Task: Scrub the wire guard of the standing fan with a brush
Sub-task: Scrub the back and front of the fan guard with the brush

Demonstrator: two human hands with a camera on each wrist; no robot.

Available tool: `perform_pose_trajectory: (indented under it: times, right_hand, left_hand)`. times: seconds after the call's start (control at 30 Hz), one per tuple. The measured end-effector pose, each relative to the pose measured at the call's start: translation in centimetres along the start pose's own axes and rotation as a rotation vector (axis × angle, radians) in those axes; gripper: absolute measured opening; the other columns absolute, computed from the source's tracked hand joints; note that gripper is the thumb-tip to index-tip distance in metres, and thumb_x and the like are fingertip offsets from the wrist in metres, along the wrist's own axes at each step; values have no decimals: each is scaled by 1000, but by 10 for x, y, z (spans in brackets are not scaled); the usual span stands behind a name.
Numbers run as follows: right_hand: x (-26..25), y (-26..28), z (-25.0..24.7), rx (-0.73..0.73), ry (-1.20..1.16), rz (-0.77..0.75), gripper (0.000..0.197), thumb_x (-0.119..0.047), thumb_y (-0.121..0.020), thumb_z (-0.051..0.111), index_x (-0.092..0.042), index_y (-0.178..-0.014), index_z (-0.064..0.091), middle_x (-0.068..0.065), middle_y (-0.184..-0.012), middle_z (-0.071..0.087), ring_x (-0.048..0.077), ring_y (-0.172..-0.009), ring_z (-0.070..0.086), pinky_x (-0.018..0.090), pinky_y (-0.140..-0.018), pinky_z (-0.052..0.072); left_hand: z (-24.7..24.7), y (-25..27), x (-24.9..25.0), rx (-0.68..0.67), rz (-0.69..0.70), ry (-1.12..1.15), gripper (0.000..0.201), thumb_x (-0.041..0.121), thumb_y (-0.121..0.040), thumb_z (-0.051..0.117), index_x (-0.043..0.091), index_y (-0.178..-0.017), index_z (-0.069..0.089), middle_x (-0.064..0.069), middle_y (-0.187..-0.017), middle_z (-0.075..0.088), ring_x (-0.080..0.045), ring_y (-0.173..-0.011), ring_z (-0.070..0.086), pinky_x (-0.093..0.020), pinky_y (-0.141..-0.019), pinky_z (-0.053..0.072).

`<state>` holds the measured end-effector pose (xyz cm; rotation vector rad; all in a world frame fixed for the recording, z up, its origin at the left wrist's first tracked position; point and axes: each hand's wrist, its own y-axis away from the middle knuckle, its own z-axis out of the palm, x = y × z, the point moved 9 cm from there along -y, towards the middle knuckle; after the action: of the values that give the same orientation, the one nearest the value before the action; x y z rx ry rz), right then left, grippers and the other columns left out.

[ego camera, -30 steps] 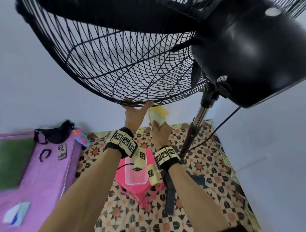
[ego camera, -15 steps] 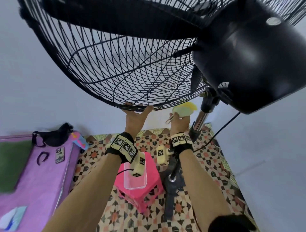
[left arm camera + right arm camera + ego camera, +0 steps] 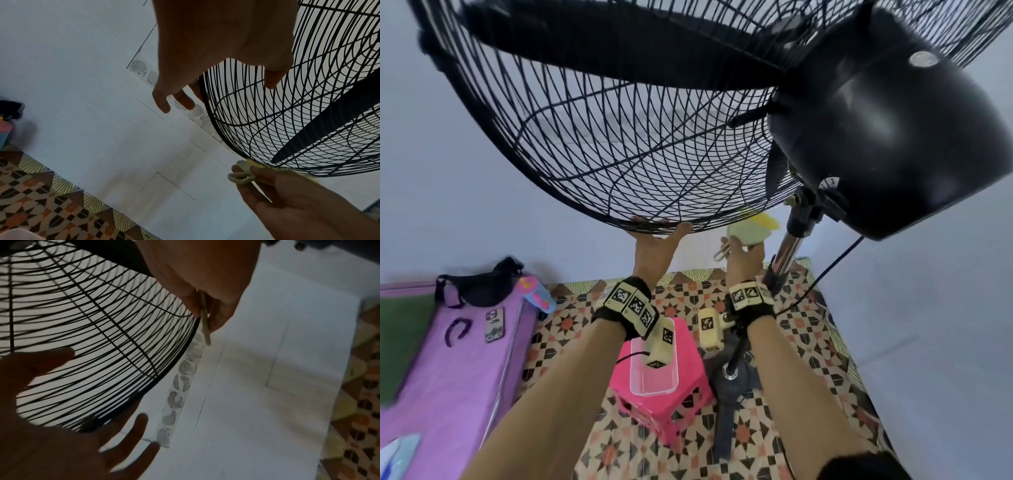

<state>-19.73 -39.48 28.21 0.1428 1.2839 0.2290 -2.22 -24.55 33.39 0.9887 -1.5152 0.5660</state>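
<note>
The big black wire guard of the standing fan fills the top of the head view, from about 9 o'clock round to 1 o'clock. The fan's round black motor sits at 2 o'clock, and its shiny pole runs down from there toward the floor.

The left hand reaches up to the bottom rim of the guard, near the middle of the view. Its fingers are straight and spread, with the fingertips over the rim and the thumb on the wires (it is steadying the guard, not clenching it).

The right hand is just beside it, toward 3 o'clock. It is grasping a pale yellow brush with curled fingers. In the left wrist view the yellow bristles touch the bottom edge of the guard, and a small loop on the brush handle pokes out past the fingers.

Down low, a pink stool stands on the patterned floor at about 6 o'clock, with a clear plastic tub on top. A purple bed lies at 8 o'clock, and a phone and a black bag rest on it.
</note>
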Motion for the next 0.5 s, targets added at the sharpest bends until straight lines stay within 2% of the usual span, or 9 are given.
perform_pose_trajectory:
  times: [0.07,0.13,0.2,0.27,0.33,0.43,0.5]
  right_hand:
    - [16,24,6,-132,119,36,30,-6,-99,62,-9,-128,55,7,-100,74,16,-79,75,27,-58,59]
    - [36,41,5,-285,291,42,21,-11,-100,62,-11,-120,60,9,-99,74,22,-86,77,29,-60,59]
    - [35,33,-6,-242,254,75,26,-13,-99,63,-10,-125,59,14,-104,74,25,-90,76,30,-63,61]
    - [21,11,-17,-81,36,125,38,-10,-99,62,-8,-136,51,13,-109,73,22,-90,76,31,-66,63]
    - [1,0,-12,-7,-90,118,33,-6,-101,60,-5,-133,52,10,-107,71,21,-86,76,31,-66,63]
    - [5,21,2,-56,-1,116,22,-5,-100,60,-1,-121,57,5,-90,73,17,-69,71,28,-54,58]
    - [26,48,7,-193,128,136,20,-8,-100,61,-4,-119,61,8,-89,76,13,-61,68,24,-48,52]
  left_hand:
    - [-1,2,4,3,7,-6,112,51,-81,85,8,-160,18,-1,-140,51,-16,-120,48,-25,-100,34]
    - [-1,6,7,-7,6,3,109,51,-82,84,8,-159,21,-1,-140,51,-15,-120,47,-25,-100,35]
    - [0,8,6,-15,4,4,107,49,-83,84,9,-159,20,1,-137,51,-14,-121,46,-26,-103,34]
    - [1,11,8,-19,15,3,101,45,-85,83,11,-159,24,3,-132,50,-13,-121,47,-25,-103,33]
    - [0,11,7,-10,24,8,98,43,-85,83,12,-158,25,3,-136,52,-14,-124,48,-24,-104,33]
    - [-2,12,8,-6,26,9,108,48,-84,84,11,-161,18,-4,-151,50,-21,-135,48,-28,-110,34]
    - [-2,11,8,-14,22,11,111,49,-83,84,9,-161,16,-6,-153,48,-21,-137,47,-28,-110,33]
